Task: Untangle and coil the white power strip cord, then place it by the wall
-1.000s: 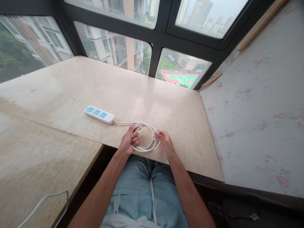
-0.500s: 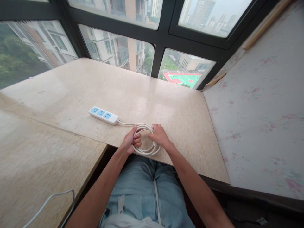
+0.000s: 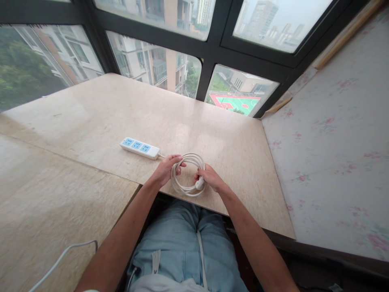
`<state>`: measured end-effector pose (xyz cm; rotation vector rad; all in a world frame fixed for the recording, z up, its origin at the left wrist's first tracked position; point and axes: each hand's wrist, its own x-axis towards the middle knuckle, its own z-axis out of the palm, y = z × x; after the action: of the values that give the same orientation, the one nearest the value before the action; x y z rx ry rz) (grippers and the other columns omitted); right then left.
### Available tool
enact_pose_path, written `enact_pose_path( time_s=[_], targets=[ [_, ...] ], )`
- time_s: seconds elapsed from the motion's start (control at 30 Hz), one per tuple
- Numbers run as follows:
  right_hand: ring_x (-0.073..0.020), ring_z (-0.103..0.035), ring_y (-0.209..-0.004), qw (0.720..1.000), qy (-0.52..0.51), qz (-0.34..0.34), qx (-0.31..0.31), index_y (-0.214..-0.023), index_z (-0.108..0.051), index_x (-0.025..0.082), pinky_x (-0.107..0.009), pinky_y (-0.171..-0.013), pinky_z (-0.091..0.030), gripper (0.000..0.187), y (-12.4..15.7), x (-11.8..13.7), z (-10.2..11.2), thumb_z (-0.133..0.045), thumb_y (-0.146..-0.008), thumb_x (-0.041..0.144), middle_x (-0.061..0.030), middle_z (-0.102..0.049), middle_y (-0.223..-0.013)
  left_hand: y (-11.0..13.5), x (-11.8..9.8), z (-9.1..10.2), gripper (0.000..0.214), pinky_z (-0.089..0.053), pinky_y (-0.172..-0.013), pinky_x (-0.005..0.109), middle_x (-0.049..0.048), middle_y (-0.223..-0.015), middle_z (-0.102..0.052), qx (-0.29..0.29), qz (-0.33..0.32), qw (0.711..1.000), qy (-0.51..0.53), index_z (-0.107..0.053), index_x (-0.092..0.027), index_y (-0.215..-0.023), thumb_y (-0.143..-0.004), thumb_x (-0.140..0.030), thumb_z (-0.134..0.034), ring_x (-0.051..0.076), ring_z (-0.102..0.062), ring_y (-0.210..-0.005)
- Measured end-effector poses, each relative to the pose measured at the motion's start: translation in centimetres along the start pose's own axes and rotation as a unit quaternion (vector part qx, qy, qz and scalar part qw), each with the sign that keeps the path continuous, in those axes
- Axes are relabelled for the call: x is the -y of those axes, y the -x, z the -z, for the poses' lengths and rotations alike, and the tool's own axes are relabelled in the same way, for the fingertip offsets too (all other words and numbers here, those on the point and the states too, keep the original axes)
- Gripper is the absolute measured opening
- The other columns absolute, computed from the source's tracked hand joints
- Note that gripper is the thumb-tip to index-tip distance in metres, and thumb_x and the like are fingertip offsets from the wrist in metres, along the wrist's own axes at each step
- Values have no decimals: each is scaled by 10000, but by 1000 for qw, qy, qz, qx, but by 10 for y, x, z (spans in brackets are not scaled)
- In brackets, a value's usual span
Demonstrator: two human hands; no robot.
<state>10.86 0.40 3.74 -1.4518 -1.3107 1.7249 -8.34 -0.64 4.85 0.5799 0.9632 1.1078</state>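
Holds a coil of white cord (image 3: 192, 155) between both bare hands, over the near edge of a pale, marbled ledge (image 3: 234, 158); cannot tell from here whether resting on the surface or slightly raised; grips the upper left of the ring in the left hand (image 3: 166, 168), fingers bent over the strands and fingertips reaching inside the loop, in a narrow hold; pinches the right side in the right hand (image 3: 209, 177), fingers curled inward through the ring, with a white plug (image 3: 199, 184) just beneath at the lower right of the coil; cannot tell whether touching the plug as well; leaves a white power strip (image 3: 139, 148) untouched, lying flat on the ledge to the left, with three blue socket panels facing up and cord running from the near right end toward and behind the left hand; wears light blue trousers (image 3: 179, 243) below the ledge; shows also a thin pale cable (image 3: 65, 250) on the slab (image 3: 60, 194) at lower left, dark window frames (image 3: 209, 50) ahead, a green and red sports court (image 3: 237, 103) outside and flower-patterned wallpaper (image 3: 328, 162) at right.
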Motion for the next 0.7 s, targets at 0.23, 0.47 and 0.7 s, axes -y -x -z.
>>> enact_pose_path(
  time_s=[0.23,0.47,0.7],
  targets=[
    [-66,-374,-378,947,-297,33,-121,-765,-465,217,-209,-370,-339,353,12,-14,-4,-753,-595,333,115,-402,-471,-9,3,-9,551,-468,-599,235,104,-903,-706,15,-50,988,-147,-540,-140,-1115,-658,-296,-806,168,-669,-730],
    [-55,-350,-373,901,-370,74,-214,-711,-410,219,-202,-358,-340,428,23,-24,36,-813,-580,280,126,-363,-454,-20,-1,-4,400,-504,-899,420,131,-1148,-643,-30,-278,845,-456,-548,-164,-1156,-797,-323,-624,254,-616,-1080],
    [-56,-359,-359,905,-348,89,-229,-690,-456,202,-203,-338,-348,397,33,-31,87,-822,-552,271,111,-403,-451,-56,-18,7,713,-250,-1128,500,168,-1425,-474,108,-290,566,-764,-453,-141,-1344,-713,-372,-694,356,-292,-1404]
  ],
)
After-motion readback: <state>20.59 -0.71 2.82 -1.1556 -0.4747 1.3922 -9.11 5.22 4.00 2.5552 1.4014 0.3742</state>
